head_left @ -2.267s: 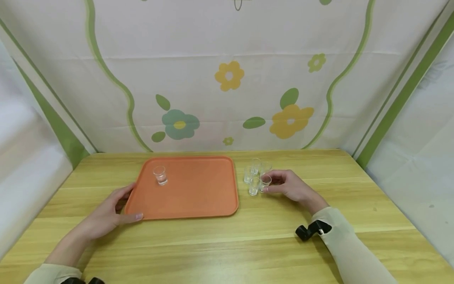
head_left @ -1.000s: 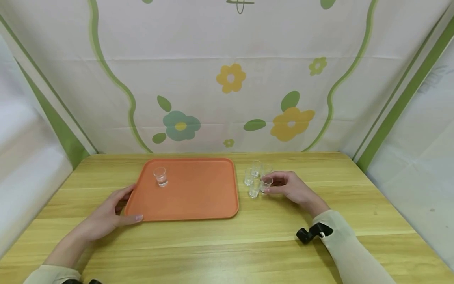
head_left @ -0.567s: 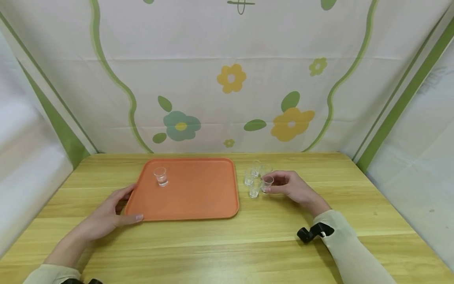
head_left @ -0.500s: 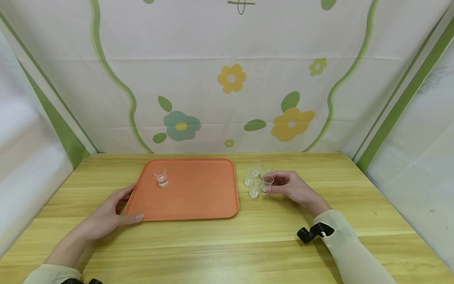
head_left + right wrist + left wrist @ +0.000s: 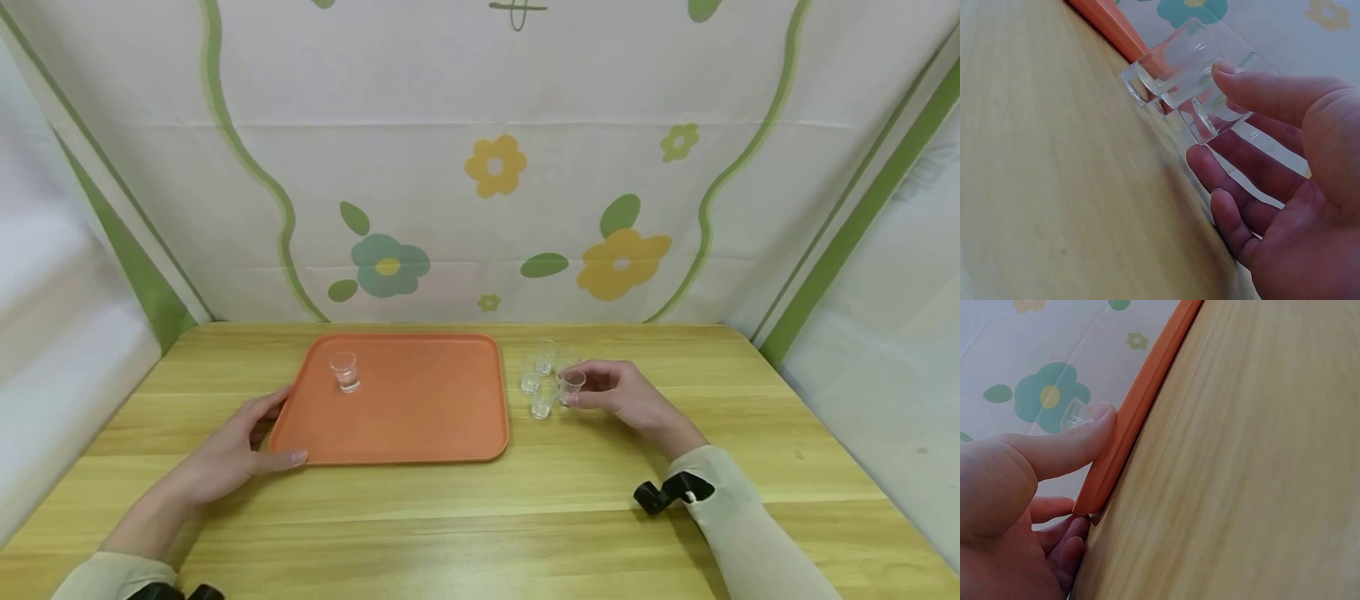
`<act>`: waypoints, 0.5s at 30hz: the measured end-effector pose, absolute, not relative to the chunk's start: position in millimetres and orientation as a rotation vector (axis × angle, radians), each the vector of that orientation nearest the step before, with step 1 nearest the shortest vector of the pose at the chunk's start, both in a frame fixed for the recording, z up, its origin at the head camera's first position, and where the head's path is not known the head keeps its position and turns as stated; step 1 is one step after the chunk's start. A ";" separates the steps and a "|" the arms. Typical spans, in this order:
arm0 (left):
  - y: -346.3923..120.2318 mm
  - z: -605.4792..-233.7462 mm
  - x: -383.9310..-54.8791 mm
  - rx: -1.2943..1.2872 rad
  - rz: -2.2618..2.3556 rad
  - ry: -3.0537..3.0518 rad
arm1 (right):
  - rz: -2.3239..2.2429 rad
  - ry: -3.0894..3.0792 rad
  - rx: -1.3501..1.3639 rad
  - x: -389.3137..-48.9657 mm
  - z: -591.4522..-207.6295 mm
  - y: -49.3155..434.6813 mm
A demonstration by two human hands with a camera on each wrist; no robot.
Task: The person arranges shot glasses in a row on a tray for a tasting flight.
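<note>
My left hand grips the near left corner of an orange tray. In the left wrist view its thumb lies on the tray's rim and the fingers curl at the corner. One clear shot glass stands upright on the tray's left part. To the right of the tray, my right hand pinches another shot glass between thumb and fingers. This glass is upright, close over the table, at the right side of a cluster of similar glasses. In the right wrist view the pinched glass overlaps its neighbours.
The wooden table reaches back to a white curtain printed with flowers. White side panels with green bands close in the left and right. Several glasses stand tightly together between the tray and my right hand.
My right hand and its shot glass have shifted slightly right, so the gap to the front glass of the cluster is a bit wider. My left hand stays on the tray; the head view has turned slightly.
</note>
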State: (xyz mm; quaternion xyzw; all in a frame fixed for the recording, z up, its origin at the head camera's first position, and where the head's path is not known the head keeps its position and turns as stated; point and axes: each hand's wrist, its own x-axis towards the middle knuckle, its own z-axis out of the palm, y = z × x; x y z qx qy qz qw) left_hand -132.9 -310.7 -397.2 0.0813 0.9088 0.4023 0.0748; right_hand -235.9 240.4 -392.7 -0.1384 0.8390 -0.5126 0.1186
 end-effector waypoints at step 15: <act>-311.0 -398.3 -133.7 0.243 1.206 2.732 | -1.585 2.470 -0.448 -233.5 -381.3 242.7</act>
